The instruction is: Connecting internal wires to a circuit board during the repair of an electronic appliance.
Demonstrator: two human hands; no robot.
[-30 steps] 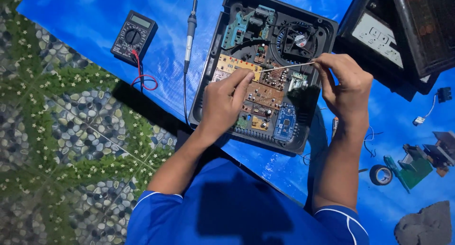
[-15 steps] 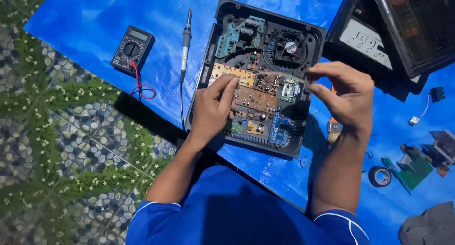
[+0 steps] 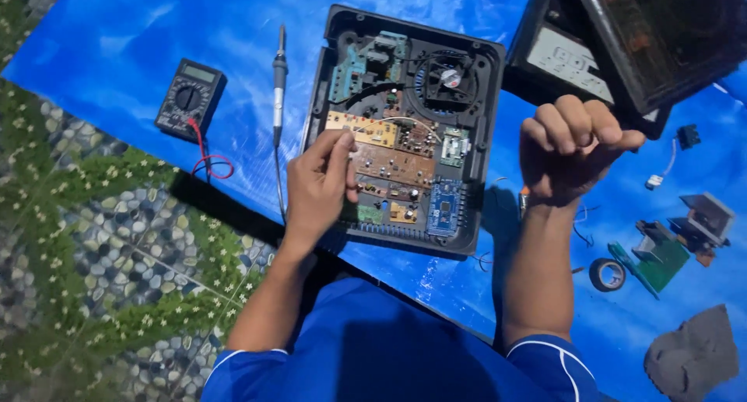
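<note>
Seen from above: left hand [image 3: 320, 186] over the lower left part of an opened black plastic appliance casing [image 3: 476, 190], thumb and forefinger pinched on one end of a thin pale wire [image 3: 393, 121] arching across the brown circuit boards [image 3: 389, 165] inside. Right hand [image 3: 572, 147] raised just beside the casing's right edge, fingers curled into a loose fist; whether anything sits inside, cannot tell. Casing flat on a blue plastic tarp [image 3: 117, 36], round black fan [image 3: 445, 79] in its upper right corner, small blue board [image 3: 444, 197] at lower right. Left of the casing, a slim soldering iron [image 3: 278, 83], then a black multimeter [image 3: 190, 98] with a red lead. Near the right forearm, a roll of black tape [image 3: 607, 274] and a green board piece [image 3: 661, 263].
</note>
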